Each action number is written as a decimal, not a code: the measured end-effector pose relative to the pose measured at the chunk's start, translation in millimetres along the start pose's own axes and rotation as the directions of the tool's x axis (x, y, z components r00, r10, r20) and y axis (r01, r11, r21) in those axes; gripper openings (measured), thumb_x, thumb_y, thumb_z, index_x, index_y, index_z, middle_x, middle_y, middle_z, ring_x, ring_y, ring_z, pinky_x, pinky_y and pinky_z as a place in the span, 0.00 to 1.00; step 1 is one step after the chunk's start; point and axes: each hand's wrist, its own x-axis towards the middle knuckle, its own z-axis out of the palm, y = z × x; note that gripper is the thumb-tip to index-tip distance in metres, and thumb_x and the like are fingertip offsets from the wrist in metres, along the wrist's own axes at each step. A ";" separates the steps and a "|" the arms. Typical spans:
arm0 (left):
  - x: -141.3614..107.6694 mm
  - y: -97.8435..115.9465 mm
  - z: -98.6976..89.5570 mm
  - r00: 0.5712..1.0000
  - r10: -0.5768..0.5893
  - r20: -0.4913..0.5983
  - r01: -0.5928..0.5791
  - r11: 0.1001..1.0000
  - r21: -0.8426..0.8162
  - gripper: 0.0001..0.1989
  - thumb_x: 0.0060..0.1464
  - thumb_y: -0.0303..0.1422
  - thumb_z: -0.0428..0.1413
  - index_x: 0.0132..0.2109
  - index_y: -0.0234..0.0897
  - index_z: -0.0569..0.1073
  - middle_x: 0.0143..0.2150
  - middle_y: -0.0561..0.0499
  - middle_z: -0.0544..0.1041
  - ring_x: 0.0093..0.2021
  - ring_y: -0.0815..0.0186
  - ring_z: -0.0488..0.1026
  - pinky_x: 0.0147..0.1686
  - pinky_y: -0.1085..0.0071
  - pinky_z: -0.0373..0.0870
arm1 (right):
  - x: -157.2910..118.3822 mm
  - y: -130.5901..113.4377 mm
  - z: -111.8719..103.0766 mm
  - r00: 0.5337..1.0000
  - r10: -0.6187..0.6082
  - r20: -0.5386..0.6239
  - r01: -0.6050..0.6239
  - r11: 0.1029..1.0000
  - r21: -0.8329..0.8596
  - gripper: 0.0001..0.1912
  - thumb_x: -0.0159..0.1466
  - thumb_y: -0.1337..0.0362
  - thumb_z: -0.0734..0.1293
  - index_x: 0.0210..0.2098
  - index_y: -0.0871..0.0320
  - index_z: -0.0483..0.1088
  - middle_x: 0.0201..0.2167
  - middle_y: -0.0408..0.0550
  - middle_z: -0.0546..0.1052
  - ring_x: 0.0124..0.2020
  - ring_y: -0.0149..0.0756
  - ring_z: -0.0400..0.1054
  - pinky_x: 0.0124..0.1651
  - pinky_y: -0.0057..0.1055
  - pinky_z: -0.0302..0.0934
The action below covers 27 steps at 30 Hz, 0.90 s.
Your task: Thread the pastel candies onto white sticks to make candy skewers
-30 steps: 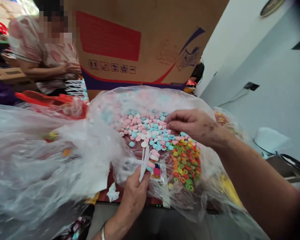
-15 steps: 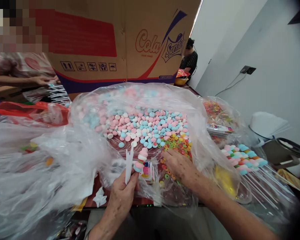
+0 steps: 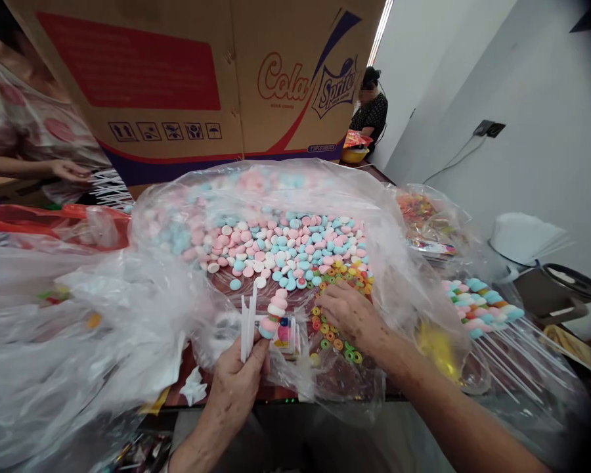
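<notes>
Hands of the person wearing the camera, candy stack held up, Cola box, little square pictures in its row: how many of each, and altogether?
Hands, left hand and right hand: 2
Candy stack: 1
Cola box: 1
Square pictures: 5
Total: 9

Marshmallow pile [image 3: 285, 246] is on the table [image 3: 273, 393], carton [image 3: 172, 85] behind it, gummy rings [image 3: 330, 334] at pile's front right, loaded skewers [image 3: 487, 309] farther right, candy bag [image 3: 416, 207] behind those, plastic sheeting [image 3: 79, 348] left.
</notes>
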 end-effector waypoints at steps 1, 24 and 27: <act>-0.2 -0.1 -0.3 1.000 -0.005 0.006 0.005 1.000 -0.005 0.20 0.54 0.46 0.56 0.22 0.37 0.70 0.15 0.59 0.61 0.17 0.72 0.56 0.17 0.75 0.52 | 2.7 -0.4 4.1 1.000 -0.022 -0.001 0.022 0.999 -0.027 0.09 0.66 0.71 0.60 0.33 0.58 0.72 0.35 0.49 0.73 0.39 0.40 0.63 0.45 0.35 0.55; -1.3 -2.0 -0.1 0.999 -0.047 0.012 0.048 0.996 -0.070 0.19 0.53 0.47 0.57 0.26 0.35 0.72 0.16 0.59 0.64 0.16 0.74 0.55 0.15 0.76 0.51 | -13.4 -18.6 13.8 0.991 -0.052 -0.120 0.064 0.993 0.098 0.06 0.63 0.73 0.64 0.31 0.59 0.70 0.31 0.47 0.72 0.36 0.38 0.62 0.43 0.34 0.56; -1.1 0.0 -0.2 0.999 -0.037 0.014 0.038 0.997 -0.067 0.19 0.53 0.47 0.57 0.24 0.36 0.71 0.15 0.60 0.62 0.15 0.73 0.55 0.14 0.77 0.50 | -16.9 -23.0 15.9 0.989 -0.063 -0.137 0.074 0.995 0.074 0.06 0.63 0.73 0.64 0.31 0.59 0.70 0.31 0.48 0.72 0.36 0.39 0.62 0.43 0.35 0.56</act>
